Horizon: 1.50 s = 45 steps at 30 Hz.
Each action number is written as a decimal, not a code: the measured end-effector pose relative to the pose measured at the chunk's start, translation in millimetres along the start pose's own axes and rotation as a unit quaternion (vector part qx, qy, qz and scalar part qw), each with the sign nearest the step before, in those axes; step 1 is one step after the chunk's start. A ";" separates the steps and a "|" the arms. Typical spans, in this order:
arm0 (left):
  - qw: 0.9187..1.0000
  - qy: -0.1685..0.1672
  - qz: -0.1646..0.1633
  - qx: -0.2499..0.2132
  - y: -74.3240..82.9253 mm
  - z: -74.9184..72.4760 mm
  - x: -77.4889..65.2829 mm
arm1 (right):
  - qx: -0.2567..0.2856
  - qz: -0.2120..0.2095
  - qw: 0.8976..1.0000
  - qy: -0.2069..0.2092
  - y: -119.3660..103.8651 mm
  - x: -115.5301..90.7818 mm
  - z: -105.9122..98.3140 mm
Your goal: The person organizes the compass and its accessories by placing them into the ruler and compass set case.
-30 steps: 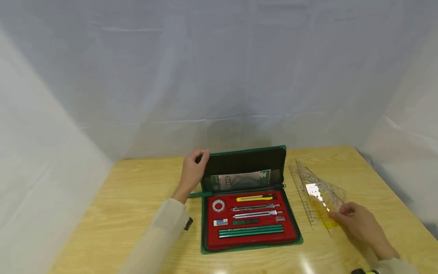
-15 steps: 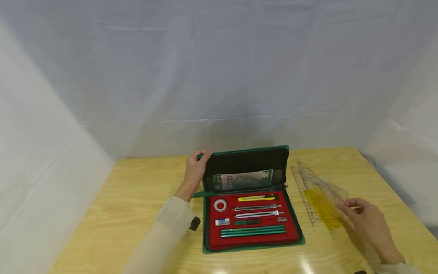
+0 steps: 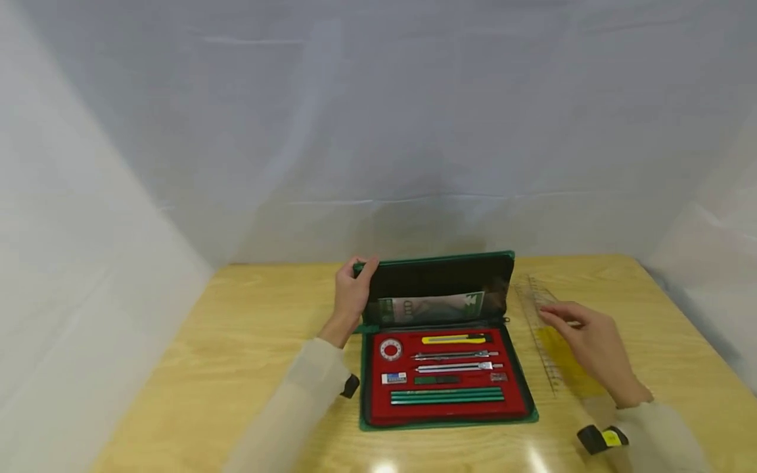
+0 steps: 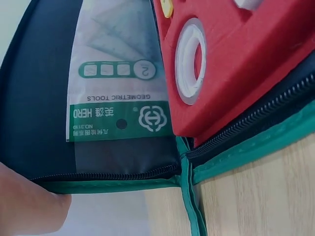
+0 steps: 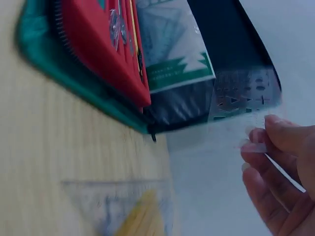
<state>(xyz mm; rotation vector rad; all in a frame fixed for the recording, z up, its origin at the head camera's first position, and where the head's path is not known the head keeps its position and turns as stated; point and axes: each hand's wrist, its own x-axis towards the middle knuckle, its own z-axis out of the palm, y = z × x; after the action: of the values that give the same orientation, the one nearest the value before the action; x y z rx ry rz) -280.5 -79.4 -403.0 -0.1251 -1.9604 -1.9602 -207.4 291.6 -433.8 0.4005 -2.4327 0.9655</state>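
Note:
A green zip case [image 3: 449, 427] lies open on the table, its lid tilted up. My left hand [image 3: 353, 292] grips the lid's upper left corner. My right hand [image 3: 591, 345] pinches a clear template [image 5: 243, 93] with cut-out shapes; in the right wrist view it overlaps the lid's right end. A paper packet [image 4: 118, 73] printed "GEOMETRIC TOOLS" sits in the lid pocket. The red tray [image 3: 449, 414] holds a yellow cutter [image 3: 452, 339], two compass-like metal tools, an eraser [image 3: 393, 378], green pencils [image 3: 446, 396] and a white ring [image 3: 390, 349].
Clear rulers and set squares [image 3: 547, 368] lie right of the case, partly under my right hand, with a yellow see-through piece [image 3: 564, 361] among them. White cloth [image 3: 414, 131] surrounds the wooden table [image 3: 236, 341] at the back and sides.
My right hand has lifted the clear template off the pile of drawing tools and moved left toward the lid. My left hand still holds the lid; the view has shifted slightly.

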 end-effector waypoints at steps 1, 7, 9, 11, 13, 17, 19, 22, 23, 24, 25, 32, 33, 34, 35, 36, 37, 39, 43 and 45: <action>1.000 -0.004 -0.001 -0.004 -1.0 1.6 0.1 | -0.003 -0.008 1.000 0.000 -1.2 3.5 1.1; 1.000 -0.017 -0.006 -0.020 -2.8 6.3 -0.9 | -0.047 -0.063 0.997 -0.003 -11.6 19.6 3.6; 1.000 -0.014 -0.001 -0.020 -2.1 6.9 -1.3 | -0.059 -0.074 0.995 -0.002 -16.8 24.3 4.8; 1.000 -0.011 0.004 -0.019 -0.5 7.4 -1.9 | -0.065 -0.082 0.994 -0.002 -21.3 29.1 6.6; 1.000 -0.009 0.007 -0.018 0.1 7.6 -2.8 | -0.074 -0.091 0.993 0.001 -25.3 34.0 8.8; 1.000 -0.012 0.002 -0.024 3.2 7.7 -5.6 | -0.090 -0.104 0.990 0.010 -30.5 41.1 12.2; 1.000 -0.014 -0.002 -0.028 3.4 7.7 -6.1 | -0.096 -0.111 0.989 0.013 -32.0 43.5 13.3; 0.999 -0.013 -0.005 -0.030 3.1 8.2 -5.6 | -0.099 -0.131 0.986 0.020 -33.6 47.2 15.9; 0.999 -0.010 -0.001 -0.031 -1.3 8.7 -4.3 | -0.100 -0.138 0.985 0.023 -34.1 48.5 16.9; 1.000 -0.007 0.003 -0.031 -1.7 9.1 -5.0 | -0.102 -0.146 0.984 0.028 -33.9 49.6 18.3; 0.999 -0.007 0.006 -0.031 -2.7 9.6 -5.3 | -0.103 -0.151 0.983 0.032 -33.9 50.5 19.7; 0.999 -0.011 0.007 -0.033 -3.0 9.8 -9.1 | -0.107 -0.158 0.980 0.047 -34.3 52.3 26.0; 0.999 -0.010 0.007 -0.034 -2.8 9.4 -9.2 | -0.109 -0.162 0.980 0.046 -34.7 52.9 26.8; 0.999 -0.008 0.007 -0.034 -2.5 8.9 -9.2 | -0.111 -0.167 0.979 0.046 -35.2 53.6 27.6; 0.999 -0.006 0.009 -0.034 -2.1 8.4 -9.3 | -0.113 -0.172 0.978 0.045 -35.6 54.2 28.7; 0.999 -0.005 0.010 -0.036 -2.0 8.0 -9.2 | -0.115 -0.178 0.976 0.045 -35.9 54.8 29.7; 0.999 -0.005 0.011 -0.036 -2.0 8.0 -9.2 | -0.118 -0.182 0.975 0.046 -36.1 55.2 30.3; 0.999 -0.008 0.012 -0.039 -2.6 8.3 -9.6 | -0.120 -0.185 0.974 0.049 -35.9 55.1 31.6; 0.999 -0.024 0.011 -0.048 -4.4 9.2 -11.5 | -0.119 -0.177 0.975 0.062 -34.9 52.9 31.2; 0.998 -0.029 0.011 -0.050 -4.5 9.3 -12.3 | -0.119 -0.170 0.976 0.067 -34.2 51.8 28.9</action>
<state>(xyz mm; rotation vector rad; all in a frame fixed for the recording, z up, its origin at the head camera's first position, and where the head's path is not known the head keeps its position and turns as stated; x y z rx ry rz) -272.3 -68.1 -410.8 -0.2304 -1.8890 -2.0623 -245.5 242.5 -405.0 0.6185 -2.2258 0.5302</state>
